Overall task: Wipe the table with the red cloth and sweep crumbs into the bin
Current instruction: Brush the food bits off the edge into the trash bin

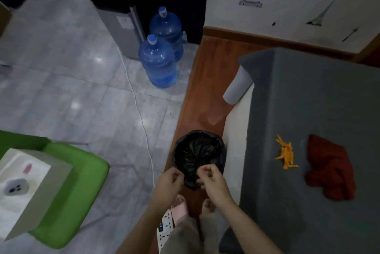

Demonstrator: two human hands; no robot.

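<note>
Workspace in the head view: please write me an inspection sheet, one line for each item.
Surface: grey table, orange crumbs piled beside the red cloth.
Job's things: cloth crumpled, untouched; bin with black liner on the floor beside the table.
Clutter: white roll at the table corner.
Hands: left hand and right hand pinch the liner's near edge.
Cables: white cable across the tiles; power strip by the feet.
Surroundings: two blue water bottles, green chair carrying a box.

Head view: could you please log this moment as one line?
left hand, right hand: at bin rim | red cloth, orange scraps: on table
</note>
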